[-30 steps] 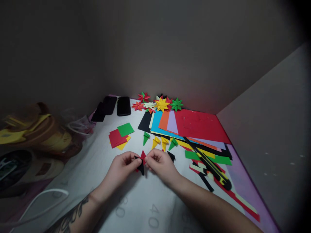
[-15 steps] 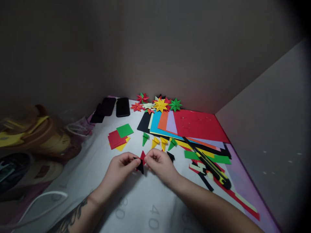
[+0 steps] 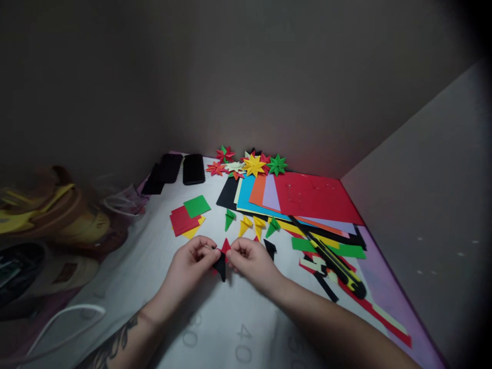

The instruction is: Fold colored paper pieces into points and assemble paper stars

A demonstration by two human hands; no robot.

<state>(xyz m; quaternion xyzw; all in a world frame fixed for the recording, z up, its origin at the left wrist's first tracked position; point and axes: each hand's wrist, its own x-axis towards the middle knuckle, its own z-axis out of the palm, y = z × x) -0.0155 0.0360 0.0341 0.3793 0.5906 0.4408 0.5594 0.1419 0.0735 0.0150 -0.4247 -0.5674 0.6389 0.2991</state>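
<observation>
Pinched in my left hand (image 3: 189, 262) is a black folded paper piece (image 3: 221, 267), its point hanging down. The fingers of my right hand (image 3: 251, 256) close on a red folded paper piece (image 3: 225, 247) that points up. The two pieces meet and overlap between my fingertips; how they join is hidden. Just beyond my hands lie green folded pieces (image 3: 230, 219) and yellow folded pieces (image 3: 245, 226). A black folded piece (image 3: 270, 248) lies beside my right hand. Left of these, red (image 3: 183, 222), green (image 3: 197, 206) and yellow paper squares overlap.
Folded paper stars (image 3: 254, 166) stand along the wall. Coloured sheets (image 3: 319, 197) are stacked at the right back, with a utility knife (image 3: 338, 266) and paper strips (image 3: 351, 251) in front. A dark phone (image 3: 194, 169) lies at the back left. Pots (image 3: 77, 215) crowd the left edge.
The black piece has turned and dropped slightly against the red one, showing more of its face. Both hands keep their pinch in nearly the same place.
</observation>
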